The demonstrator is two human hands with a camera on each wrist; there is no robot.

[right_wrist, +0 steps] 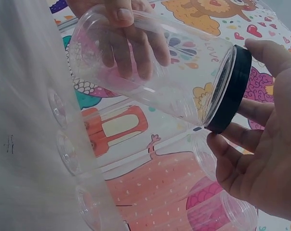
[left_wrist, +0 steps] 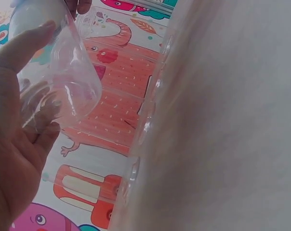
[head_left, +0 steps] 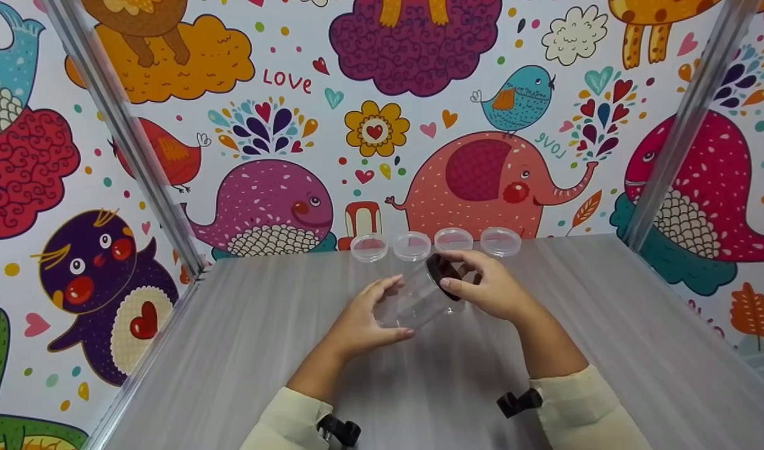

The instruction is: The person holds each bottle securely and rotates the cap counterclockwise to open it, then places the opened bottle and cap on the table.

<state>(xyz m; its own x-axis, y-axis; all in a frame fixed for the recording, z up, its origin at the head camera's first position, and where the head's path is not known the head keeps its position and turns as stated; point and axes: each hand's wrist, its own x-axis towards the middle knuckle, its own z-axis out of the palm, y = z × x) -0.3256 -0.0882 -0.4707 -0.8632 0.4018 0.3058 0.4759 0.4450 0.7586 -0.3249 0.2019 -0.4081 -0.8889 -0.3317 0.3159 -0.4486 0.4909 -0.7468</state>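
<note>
Both hands hold a clear plastic jar point(head_left: 413, 303) above the grey table, tilted so its mouth points up and to the right. My left hand point(head_left: 360, 322) grips the jar's body near the base, thumb on one side and fingers on the other. A black lid point(right_wrist: 234, 89) sits at the mouth; how tightly it is screwed on cannot be told. Around the lid's rim curl the thumb and fingers of my right hand point(head_left: 491, 287). In the left wrist view the jar point(left_wrist: 78, 91) shows its base end, while the lid is out of sight.
Several clear round containers point(head_left: 369, 248) stand in a row at the back of the table point(head_left: 276, 325), close to the patterned wall point(head_left: 376, 187). Metal posts point(head_left: 132, 144) rise at the left and right corners.
</note>
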